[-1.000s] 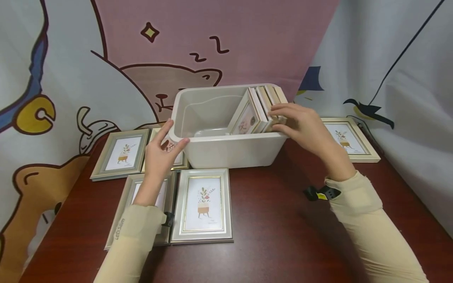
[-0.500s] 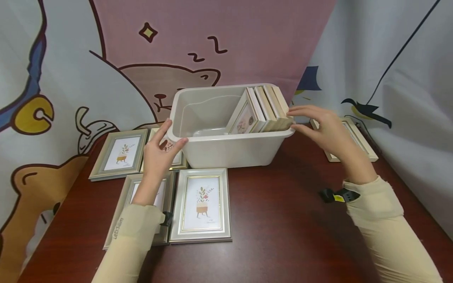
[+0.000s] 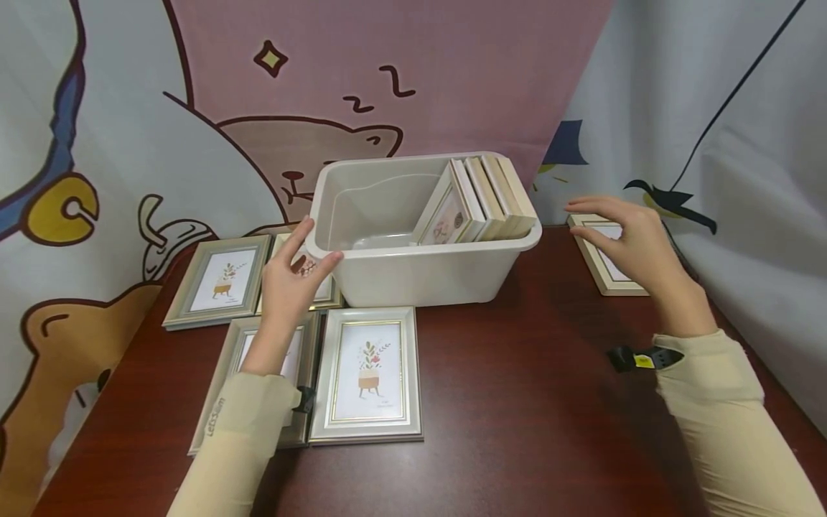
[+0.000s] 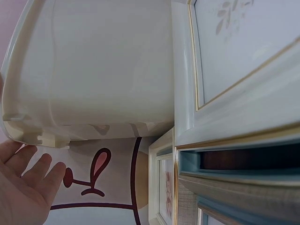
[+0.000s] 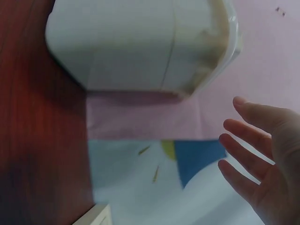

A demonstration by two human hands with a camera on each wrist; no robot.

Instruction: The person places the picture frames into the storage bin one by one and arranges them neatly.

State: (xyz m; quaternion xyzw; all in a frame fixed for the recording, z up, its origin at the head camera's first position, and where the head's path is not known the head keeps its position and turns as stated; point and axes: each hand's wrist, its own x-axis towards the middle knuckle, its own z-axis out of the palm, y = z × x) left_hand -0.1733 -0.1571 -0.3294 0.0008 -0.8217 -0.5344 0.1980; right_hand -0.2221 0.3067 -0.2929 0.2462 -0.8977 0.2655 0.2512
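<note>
A white plastic bin stands at the back of the table. Several picture frames lean in a row at its right end, the leftmost facing left with a pink picture. My left hand touches the bin's left front corner with thumb and fingertips; the left wrist view shows its extended fingers against the rim. To the right of the bin, apart from it, my right hand hovers empty, thumb and fingers spread, over a cream frame that it partly hides.
Left of and before the bin lie a grey-green frame, a gold-edged frame partly behind my left hand, a grey frame partly under my left arm, and a silver-white frame. A cartoon-printed cloth hangs behind the table.
My right hand has let go of the frames in the bin and moved right, over the cream frame. Those frames stand closer to the bin's right end. My left hand stays at the corner.
</note>
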